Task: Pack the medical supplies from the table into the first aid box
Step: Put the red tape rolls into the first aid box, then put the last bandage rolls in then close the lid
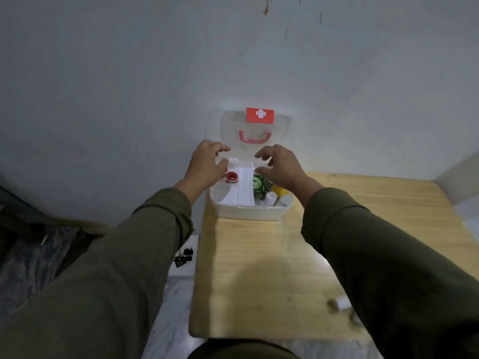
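A clear plastic first aid box [246,213] stands at the table's far left corner, its lid [281,130] up against the wall, with a red cross label and a red handle. Inside lie a red-capped jar [231,176], a white tray insert [245,189], a green packet [260,187], a yellow item and small white bottles [272,198]. My left hand [207,165] hovers over the box's left side with fingers loosely spread. My right hand [278,167] hovers over the right side, fingers loosely curved, holding nothing I can see.
The wooden table [259,268] reaches toward me. A small white item [342,304] lies near my right sleeve at the front right. Dark small objects [184,257] sit on a white surface left of the table. The wall is close behind the box.
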{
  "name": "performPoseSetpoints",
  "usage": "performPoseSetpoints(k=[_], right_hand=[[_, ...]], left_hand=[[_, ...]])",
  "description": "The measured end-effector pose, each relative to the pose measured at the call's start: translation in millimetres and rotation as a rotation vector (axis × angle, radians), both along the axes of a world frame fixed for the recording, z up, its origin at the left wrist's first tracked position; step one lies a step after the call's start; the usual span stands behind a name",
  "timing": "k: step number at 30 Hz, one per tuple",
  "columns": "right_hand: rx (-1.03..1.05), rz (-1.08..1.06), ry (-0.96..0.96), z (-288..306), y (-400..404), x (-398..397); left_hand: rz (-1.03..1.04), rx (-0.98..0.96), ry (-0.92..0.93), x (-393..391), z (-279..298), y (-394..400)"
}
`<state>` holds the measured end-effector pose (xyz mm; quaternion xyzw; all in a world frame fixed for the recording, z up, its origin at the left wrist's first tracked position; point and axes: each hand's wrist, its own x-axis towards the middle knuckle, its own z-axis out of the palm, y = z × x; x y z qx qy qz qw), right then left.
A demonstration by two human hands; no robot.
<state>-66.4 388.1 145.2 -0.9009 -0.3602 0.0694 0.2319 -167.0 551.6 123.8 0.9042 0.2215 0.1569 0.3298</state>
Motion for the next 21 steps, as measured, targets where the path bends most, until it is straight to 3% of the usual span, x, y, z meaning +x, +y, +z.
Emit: performPoseSetpoints(k=[8,15,21], right_hand=[[-0.034,-0.028,0.055,-6.9,-116.2,-4.1],[-0.137,-0.088,0.164,-33.0,-232.3,-9.3],[-0.198,-0.100,0.249,-67.6,-298.7,-23.3]], left_hand=[[-0.034,-0.056,-0.060,-5.7,2.4,-107.7],[-0.132,-0.091,0.073,-20.4,-27.3,-213.5],[-0.261,-0.158,0.311,-41.3,-68.0,-279.3]])
